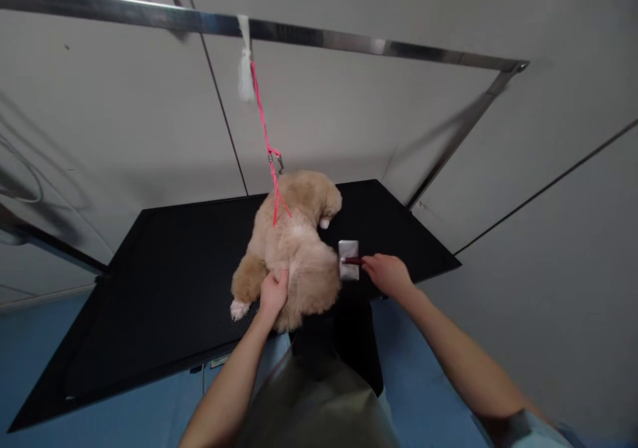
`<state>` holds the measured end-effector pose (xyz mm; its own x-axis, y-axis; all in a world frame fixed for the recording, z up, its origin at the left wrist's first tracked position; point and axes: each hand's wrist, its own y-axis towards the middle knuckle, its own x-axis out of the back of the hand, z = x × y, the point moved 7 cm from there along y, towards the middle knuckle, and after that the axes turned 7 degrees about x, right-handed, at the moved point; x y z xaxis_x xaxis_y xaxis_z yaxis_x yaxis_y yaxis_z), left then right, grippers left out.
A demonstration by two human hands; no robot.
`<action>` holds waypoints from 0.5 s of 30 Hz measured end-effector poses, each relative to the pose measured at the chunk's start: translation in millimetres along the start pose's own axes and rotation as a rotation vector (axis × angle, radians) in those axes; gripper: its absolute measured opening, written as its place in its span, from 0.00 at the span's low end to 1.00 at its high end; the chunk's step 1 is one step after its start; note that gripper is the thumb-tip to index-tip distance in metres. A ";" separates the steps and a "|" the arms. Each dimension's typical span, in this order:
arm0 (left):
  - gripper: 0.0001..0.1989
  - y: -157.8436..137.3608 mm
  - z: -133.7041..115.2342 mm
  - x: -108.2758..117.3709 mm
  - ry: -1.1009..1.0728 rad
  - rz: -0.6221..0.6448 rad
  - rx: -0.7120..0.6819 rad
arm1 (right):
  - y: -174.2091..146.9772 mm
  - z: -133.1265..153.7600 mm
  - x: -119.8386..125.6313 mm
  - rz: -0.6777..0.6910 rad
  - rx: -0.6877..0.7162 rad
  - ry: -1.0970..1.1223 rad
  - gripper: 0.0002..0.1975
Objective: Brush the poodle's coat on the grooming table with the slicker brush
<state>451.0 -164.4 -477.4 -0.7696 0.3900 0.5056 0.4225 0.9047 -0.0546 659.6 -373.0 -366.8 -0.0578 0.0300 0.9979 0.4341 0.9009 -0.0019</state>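
Note:
A fluffy tan dog (299,235) lies or crouches on the black grooming table (164,288), its rump towards me. A pink cord (260,106) hangs down to its neck area. My left hand (274,295) is closed on the dog's fur at its rear left side, thumb pointing up; the other fingers are partly hidden. My right hand (389,274) grips the dark red handle of a slicker brush (349,270). The brush's pale rectangular back faces me, and its head is right beside the dog's right flank; whether the pins touch the fur cannot be seen.
A metal bar (319,37) crosses above the table, with a white cloth strip (246,69) and the pink cord tied to it. Its right post (458,142) slants down to the table. Behind stands a grey panelled wall (323,102); the floor (413,361) is blue.

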 end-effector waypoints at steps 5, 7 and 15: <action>0.20 -7.9 -3.7 -1.6 -0.129 -0.032 0.005 | 9.6 69.9 16.1 -0.020 0.284 0.068 0.16; 0.19 -8.2 2.3 -0.2 -0.213 -0.056 0.031 | 20.8 97.3 14.0 0.063 0.506 0.085 0.16; 0.15 -16.1 13.4 3.9 -0.315 -0.233 0.023 | 40.0 20.8 47.1 -0.087 0.242 -0.153 0.16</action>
<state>434.9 -175.1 -486.1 -0.9544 0.2038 0.2181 0.2109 0.9775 0.0095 655.6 -326.5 -321.3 -0.2278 -0.0037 0.9737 0.1956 0.9794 0.0495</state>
